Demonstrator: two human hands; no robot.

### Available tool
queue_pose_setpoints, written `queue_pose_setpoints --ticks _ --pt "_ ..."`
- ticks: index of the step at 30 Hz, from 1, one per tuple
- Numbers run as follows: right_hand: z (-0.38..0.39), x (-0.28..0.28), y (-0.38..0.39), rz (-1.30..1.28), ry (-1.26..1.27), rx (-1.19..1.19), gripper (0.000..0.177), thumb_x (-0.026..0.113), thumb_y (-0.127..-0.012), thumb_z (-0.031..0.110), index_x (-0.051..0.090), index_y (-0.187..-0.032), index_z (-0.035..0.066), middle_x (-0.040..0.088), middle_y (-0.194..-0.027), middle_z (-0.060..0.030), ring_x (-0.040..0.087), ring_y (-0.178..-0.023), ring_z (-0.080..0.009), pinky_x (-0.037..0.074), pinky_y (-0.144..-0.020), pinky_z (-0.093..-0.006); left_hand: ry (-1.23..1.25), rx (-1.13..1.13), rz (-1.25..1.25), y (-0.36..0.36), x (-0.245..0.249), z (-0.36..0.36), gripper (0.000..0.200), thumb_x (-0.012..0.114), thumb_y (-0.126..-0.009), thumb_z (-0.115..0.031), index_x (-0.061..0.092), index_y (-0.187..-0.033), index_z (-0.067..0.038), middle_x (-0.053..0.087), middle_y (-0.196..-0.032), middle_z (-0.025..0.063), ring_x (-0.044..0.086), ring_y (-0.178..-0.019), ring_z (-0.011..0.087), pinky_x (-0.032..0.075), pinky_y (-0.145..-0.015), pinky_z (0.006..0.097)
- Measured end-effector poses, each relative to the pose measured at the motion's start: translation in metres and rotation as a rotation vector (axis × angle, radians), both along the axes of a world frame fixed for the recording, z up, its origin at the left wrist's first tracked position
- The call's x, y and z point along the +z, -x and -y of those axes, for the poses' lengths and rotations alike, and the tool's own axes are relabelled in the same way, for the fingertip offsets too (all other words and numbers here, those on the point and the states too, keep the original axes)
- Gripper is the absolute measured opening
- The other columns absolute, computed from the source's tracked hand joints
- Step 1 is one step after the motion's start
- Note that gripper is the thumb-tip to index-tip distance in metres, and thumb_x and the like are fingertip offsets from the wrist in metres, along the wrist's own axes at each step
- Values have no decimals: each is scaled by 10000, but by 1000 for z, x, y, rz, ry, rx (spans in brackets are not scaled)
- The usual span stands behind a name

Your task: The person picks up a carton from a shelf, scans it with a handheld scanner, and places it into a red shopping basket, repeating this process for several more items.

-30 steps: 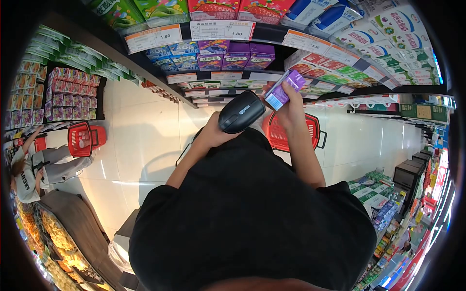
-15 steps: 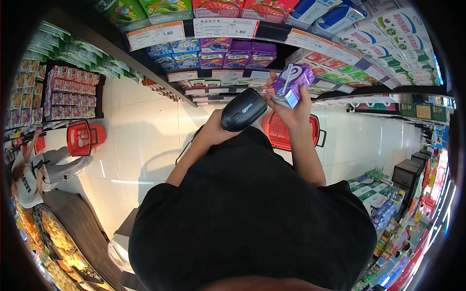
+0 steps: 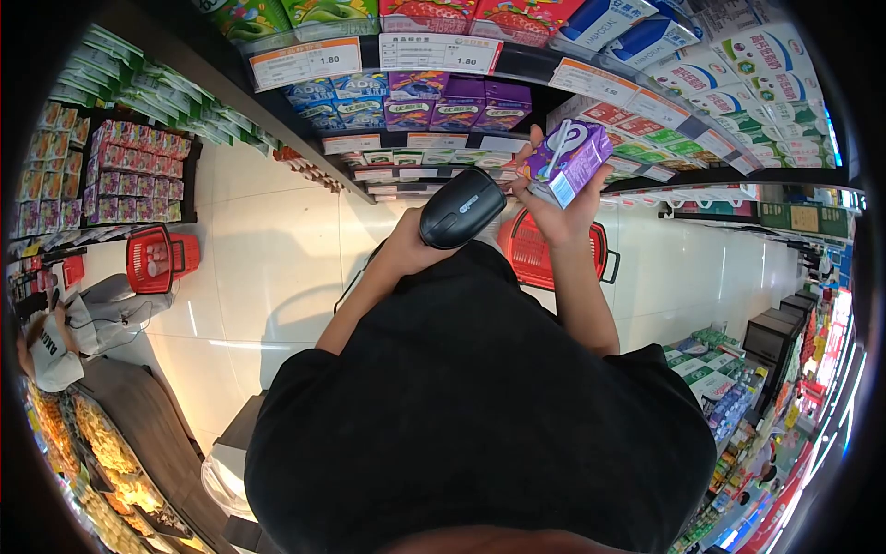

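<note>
A black handheld barcode scanner [image 3: 464, 209] is gripped in my left hand [image 3: 409, 242], its rounded head pointing up and to the right. My right hand [image 3: 565, 214] holds a small purple drink carton [image 3: 570, 159] with a white straw stuck along its side. Its fingers wrap the carton from below and behind. The carton is tilted, apart from the scanner and to its right. Similar purple drink cartons [image 3: 459, 103] stand on the shelf ahead, beside blue ones [image 3: 337, 100].
Price labels line the shelf edge [image 3: 441, 53]. A red shopping basket [image 3: 532, 254] sits on the floor below my right forearm. Another red basket [image 3: 175, 261] is at the left, near a person in a white top [image 3: 57, 355]. Stacked cartons [image 3: 706, 369] stand at the right.
The purple carton has moved slightly right and turned in my right hand, whose fingers have opened out a little around it. My left hand and the scanner stay nearly still.
</note>
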State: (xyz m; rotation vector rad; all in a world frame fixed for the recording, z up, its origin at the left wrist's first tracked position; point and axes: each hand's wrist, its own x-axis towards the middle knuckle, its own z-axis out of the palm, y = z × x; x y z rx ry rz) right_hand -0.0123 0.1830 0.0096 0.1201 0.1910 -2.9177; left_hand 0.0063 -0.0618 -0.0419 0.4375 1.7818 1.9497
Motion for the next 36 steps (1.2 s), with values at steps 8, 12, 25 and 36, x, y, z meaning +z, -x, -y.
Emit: queue_pose_setpoints --ticks 8,12,25,36 --pt "-10 -23 0 -58 -343 -12 866 633 -715 683 430 -1385 174 614 -1137 -71 610 -1069 -264 513 -795 -429 7 -7 -1 1 1 -1 614 829 -693 -44 547 -1235 16 661 -1086 99 622 -984 146 476 -880 296" --pt "-8 -27 3 28 -494 -93 838 566 -752 707 451 -1363 145 616 -1126 -84 616 -1076 -280 519 -831 -470 -15 -16 -14 2 0 -1 629 831 -691 -43 539 -1245 16 659 -1094 98 618 -993 146 475 -884 296" --pt "-11 -20 15 69 -827 -548 546 339 -1006 545 472 -1313 113 594 -1206 -54 581 -1119 -212 454 -975 -409 -96 -84 4 1 15 -5 562 792 -720 -80 562 -1224 11 676 -1086 95 608 -997 141 457 -907 313" --pt "-20 -28 14 -37 -910 -547 517 329 -1017 511 465 -1318 112 602 -1212 -58 590 -1124 -215 470 -966 -407 -87 -52 -36 2 15 -8 536 790 -702 -69 576 -1186 16 687 -1047 99 618 -964 142 464 -882 305"
